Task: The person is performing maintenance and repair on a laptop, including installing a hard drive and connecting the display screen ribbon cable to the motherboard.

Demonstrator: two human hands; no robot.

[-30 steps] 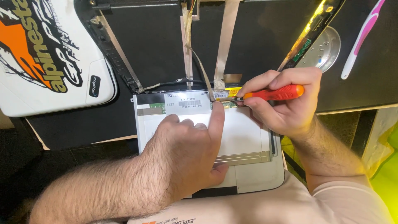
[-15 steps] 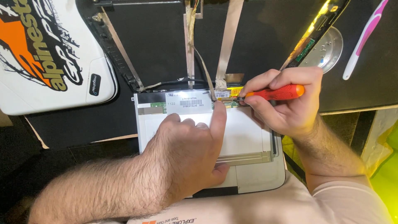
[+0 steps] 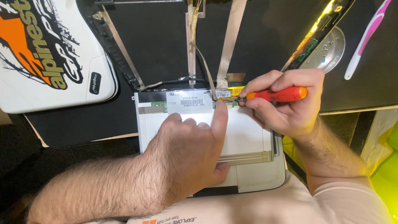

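Screen panel, white back up, lay on dark surface. Left hand rested flat on it, fingers spread, forefinger pressing top edge. Right hand, fingers closed around orange screwdriver, tip at panel's connector. Nearby: white case, metal strips, pink toothbrush, silver disc.

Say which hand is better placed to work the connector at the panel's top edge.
Right. The right hand holds the orange screwdriver with its tip at the connector. The left hand lies flat on the panel, bracing it.
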